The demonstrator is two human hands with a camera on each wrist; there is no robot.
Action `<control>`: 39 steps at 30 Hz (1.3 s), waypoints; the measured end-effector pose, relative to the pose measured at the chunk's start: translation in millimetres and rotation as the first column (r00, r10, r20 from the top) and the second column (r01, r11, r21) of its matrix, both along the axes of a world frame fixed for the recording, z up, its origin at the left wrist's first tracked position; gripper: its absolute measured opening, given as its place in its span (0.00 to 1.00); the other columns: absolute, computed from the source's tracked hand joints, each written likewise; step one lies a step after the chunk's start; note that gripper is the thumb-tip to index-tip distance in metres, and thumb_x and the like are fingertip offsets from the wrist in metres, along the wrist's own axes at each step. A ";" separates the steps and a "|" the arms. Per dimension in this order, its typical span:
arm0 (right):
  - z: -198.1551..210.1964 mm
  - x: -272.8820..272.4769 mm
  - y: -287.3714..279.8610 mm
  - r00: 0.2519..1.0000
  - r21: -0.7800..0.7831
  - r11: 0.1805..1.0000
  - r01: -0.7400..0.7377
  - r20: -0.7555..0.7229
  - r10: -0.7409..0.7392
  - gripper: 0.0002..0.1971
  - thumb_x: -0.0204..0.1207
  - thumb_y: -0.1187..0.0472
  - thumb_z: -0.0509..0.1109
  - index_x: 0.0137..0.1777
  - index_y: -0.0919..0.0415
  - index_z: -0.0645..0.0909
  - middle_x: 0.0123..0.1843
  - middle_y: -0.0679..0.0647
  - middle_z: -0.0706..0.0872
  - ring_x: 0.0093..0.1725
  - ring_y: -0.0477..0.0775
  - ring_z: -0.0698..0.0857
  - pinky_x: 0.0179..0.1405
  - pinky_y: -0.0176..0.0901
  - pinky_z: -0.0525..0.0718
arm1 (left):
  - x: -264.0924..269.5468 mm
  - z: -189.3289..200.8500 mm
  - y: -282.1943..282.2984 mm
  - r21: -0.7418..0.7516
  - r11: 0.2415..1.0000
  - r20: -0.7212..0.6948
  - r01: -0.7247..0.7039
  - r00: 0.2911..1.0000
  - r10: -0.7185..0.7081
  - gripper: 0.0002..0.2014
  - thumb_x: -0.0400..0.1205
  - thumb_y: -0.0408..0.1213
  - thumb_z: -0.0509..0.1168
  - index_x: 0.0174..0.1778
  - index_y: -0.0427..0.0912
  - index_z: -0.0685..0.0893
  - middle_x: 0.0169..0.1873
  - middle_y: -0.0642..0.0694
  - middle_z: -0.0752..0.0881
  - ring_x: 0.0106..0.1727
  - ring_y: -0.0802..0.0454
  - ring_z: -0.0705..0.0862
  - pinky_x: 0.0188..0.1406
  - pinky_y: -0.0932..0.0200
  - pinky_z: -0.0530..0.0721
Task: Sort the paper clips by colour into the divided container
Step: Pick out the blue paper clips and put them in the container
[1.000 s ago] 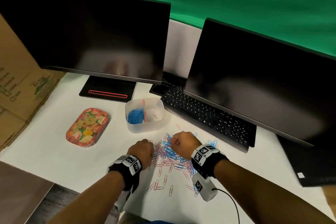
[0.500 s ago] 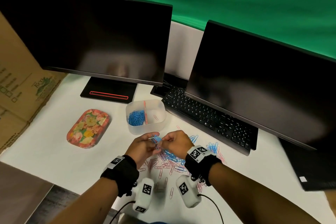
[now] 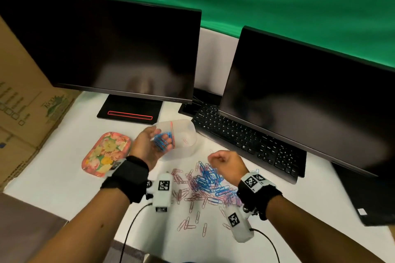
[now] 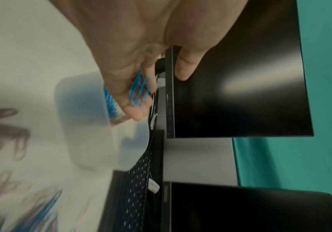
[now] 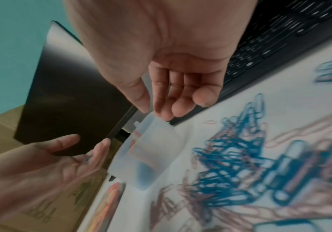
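Observation:
A translucent divided container [image 3: 186,132] stands behind a heap of blue and pink paper clips [image 3: 208,181]. My left hand [image 3: 164,144] lies palm up at the container's left compartment, with a bunch of blue clips [image 3: 162,142] resting on its nearly straight fingers. The left wrist view shows those blue clips [image 4: 139,92] on the fingers [image 4: 135,113], with more blue in the container [image 4: 85,122] below. My right hand [image 3: 222,161] hovers over the heap's far edge. In the right wrist view its fingers [image 5: 173,100] hang loosely curled and hold nothing. A pink clip [image 3: 185,140] lies in the right compartment.
A floral tray [image 3: 106,153] lies left of the container. A black keyboard [image 3: 245,136] runs along the right behind the heap. Two dark monitors [image 3: 102,49] [image 3: 310,102] stand at the back, and a cardboard box [image 3: 23,102] is on the left. Loose pink clips [image 3: 188,224] lie nearer me.
Both hands met above the heap with blue clips between them. Since then the left hand has carried the blue clips forward to the container, and the right hand has drawn back over the heap.

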State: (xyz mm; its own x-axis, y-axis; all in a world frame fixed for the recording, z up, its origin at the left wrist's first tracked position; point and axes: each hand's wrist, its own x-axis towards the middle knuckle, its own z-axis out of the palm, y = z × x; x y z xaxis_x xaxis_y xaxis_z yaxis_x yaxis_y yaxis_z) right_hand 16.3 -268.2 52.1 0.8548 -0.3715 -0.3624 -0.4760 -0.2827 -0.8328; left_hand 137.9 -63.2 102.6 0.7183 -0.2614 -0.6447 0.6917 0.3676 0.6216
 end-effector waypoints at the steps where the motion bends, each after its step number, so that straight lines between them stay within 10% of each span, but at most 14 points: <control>1: -3.8 -6.1 -6.8 1.000 -0.027 1.000 0.000 -0.024 -0.001 0.05 0.72 0.56 0.73 0.37 0.47 0.89 0.36 0.46 0.90 0.40 0.50 0.87 0.43 0.43 0.84 | 9.8 -0.4 -0.1 0.045 0.999 -0.007 -0.015 1.000 0.015 0.10 0.84 0.43 0.59 0.55 0.41 0.74 0.39 0.39 0.81 0.41 0.44 0.82 0.52 0.48 0.83; 7: -15.4 -39.4 -23.4 0.984 -0.190 0.979 -0.067 -0.175 0.033 0.07 0.77 0.56 0.69 0.42 0.49 0.88 0.41 0.46 0.89 0.44 0.48 0.87 0.43 0.35 0.82 | 32.5 -10.7 -11.2 0.286 0.955 0.029 0.075 0.996 -0.087 0.14 0.82 0.46 0.63 0.59 0.42 0.75 0.49 0.38 0.76 0.55 0.39 0.77 0.67 0.42 0.78; 11: -23.3 -43.5 -18.6 0.959 -0.285 0.938 -0.198 -0.254 0.125 0.13 0.74 0.59 0.62 0.34 0.44 0.84 0.44 0.49 0.91 0.45 0.52 0.88 0.48 0.44 0.87 | 16.6 -20.9 -19.7 0.535 0.845 0.326 0.012 0.919 -0.220 0.10 0.81 0.34 0.66 0.58 0.42 0.81 0.57 0.39 0.82 0.58 0.47 0.82 0.58 0.50 0.83; 15: -30.4 -39.9 -9.4 0.936 -0.361 0.894 -0.267 -0.316 0.152 0.12 0.72 0.59 0.59 0.43 0.46 0.84 0.50 0.50 0.89 0.46 0.53 0.86 0.48 0.40 0.85 | -25.8 -35.7 -25.0 0.717 0.690 0.499 0.099 0.618 -0.607 0.08 0.78 0.28 0.68 0.44 0.47 0.86 0.41 0.45 0.88 0.38 0.53 0.85 0.47 0.56 0.87; 18: -35.4 -35.1 0.1 0.931 -0.404 0.863 -0.304 -0.316 0.180 0.13 0.76 0.59 0.65 0.59 0.49 0.82 0.57 0.50 0.85 0.54 0.53 0.84 0.54 0.38 0.81 | -55.5 -57.6 -37.2 0.911 0.367 0.292 0.189 0.333 -0.896 0.08 0.77 0.30 0.67 0.45 0.49 0.87 0.41 0.49 0.86 0.38 0.52 0.84 0.43 0.60 0.84; 22: -39.0 -24.6 12.7 0.938 -0.466 0.831 -0.305 -0.298 0.177 0.17 0.77 0.55 0.68 0.65 0.49 0.79 0.64 0.50 0.81 0.59 0.54 0.84 0.59 0.43 0.82 | -74.1 -87.0 -50.7 0.982 0.084 0.055 0.171 0.166 -0.985 0.13 0.77 0.38 0.65 0.57 0.52 0.85 0.52 0.47 0.82 0.53 0.45 0.83 0.53 0.57 0.80; 31: -43.2 -5.3 20.2 0.909 -0.595 0.710 -0.377 -0.386 0.159 0.12 0.80 0.55 0.65 0.57 0.62 0.82 0.59 0.59 0.84 0.59 0.61 0.84 0.54 0.46 0.82 | -70.7 -100.5 -50.2 0.991 0.018 -0.006 0.133 0.176 -0.984 0.13 0.75 0.36 0.65 0.54 0.52 0.86 0.53 0.47 0.84 0.55 0.43 0.83 0.55 0.52 0.83; 39: -36.0 -18.0 -4.1 0.954 -0.349 0.919 -0.182 -0.290 0.079 0.09 0.77 0.57 0.69 0.37 0.59 0.82 0.36 0.54 0.84 0.36 0.53 0.82 0.39 0.39 0.80 | -63.2 -106.0 -46.3 0.973 0.159 0.105 0.170 0.288 -0.952 0.11 0.76 0.35 0.67 0.53 0.50 0.85 0.48 0.52 0.83 0.50 0.52 0.84 0.55 0.57 0.83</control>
